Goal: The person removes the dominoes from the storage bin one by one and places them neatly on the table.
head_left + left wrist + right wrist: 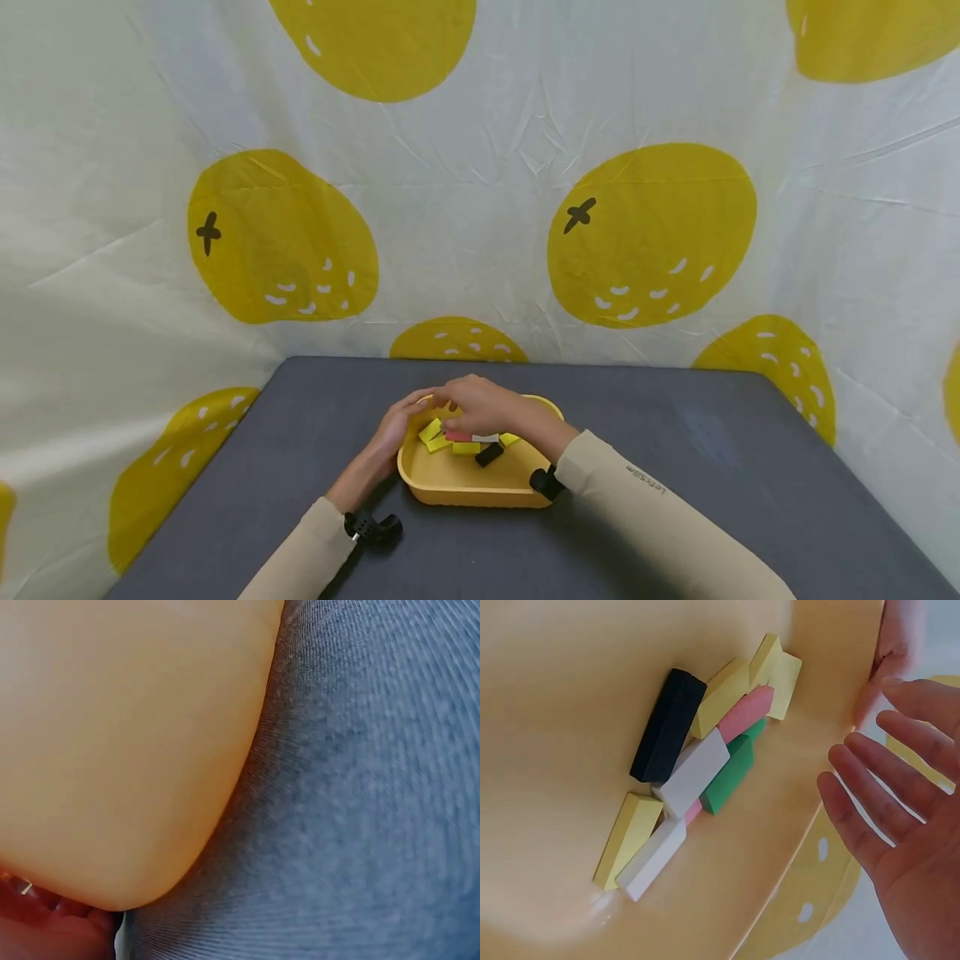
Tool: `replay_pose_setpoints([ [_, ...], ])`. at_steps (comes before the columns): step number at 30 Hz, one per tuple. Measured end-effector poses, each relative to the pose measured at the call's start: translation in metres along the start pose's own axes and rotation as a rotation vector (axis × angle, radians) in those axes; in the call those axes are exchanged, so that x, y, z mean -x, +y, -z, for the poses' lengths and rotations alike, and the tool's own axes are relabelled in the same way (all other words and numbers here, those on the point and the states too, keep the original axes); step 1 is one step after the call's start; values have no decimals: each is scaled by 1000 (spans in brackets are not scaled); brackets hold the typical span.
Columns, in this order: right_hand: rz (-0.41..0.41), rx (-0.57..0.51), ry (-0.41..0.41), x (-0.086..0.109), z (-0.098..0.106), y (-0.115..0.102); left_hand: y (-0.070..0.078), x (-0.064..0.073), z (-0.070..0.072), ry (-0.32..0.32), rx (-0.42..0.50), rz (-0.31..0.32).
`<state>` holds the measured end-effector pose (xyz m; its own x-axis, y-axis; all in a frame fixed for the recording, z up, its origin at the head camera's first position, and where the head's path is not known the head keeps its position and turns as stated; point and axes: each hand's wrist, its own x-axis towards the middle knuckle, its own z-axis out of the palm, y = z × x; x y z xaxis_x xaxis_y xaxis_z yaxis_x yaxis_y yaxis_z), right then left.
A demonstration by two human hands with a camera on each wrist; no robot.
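A yellow oval plastic tub [480,497] sits on the dark table, with small oblong blocks heaped inside. My left hand [391,430] holds the tub's left side, its fingers at the far left rim. In the left wrist view the tub's wall [127,750] hides most of that hand. My right hand [483,404] reaches over the tub, fingers extended and nothing in them; its fingertips come close to the left hand. The right wrist view shows a black block [667,726], white blocks [694,772], a green block [730,774], a pink block [746,712] and several yellow blocks [721,697].
The table [675,467] has a dark grey cloth surface. Behind it and along the sides hangs a white curtain [465,233] printed with large yellow fruit. Black wrist cameras [372,528] sit on both wrists, the right one close over the tub's front right rim.
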<state>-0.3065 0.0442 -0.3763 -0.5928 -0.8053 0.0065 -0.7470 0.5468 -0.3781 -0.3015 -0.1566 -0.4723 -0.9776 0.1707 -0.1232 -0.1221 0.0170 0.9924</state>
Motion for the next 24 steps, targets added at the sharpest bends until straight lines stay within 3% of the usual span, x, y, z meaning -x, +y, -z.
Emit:
replay_pose_setpoints([
  [11,-15,44,-58,-14,-4,-3,-6,2,-1,-27,49,-51],
  [24,-41,82,-125,-25,-9,4,-3,8,0,-37,52,-56],
])
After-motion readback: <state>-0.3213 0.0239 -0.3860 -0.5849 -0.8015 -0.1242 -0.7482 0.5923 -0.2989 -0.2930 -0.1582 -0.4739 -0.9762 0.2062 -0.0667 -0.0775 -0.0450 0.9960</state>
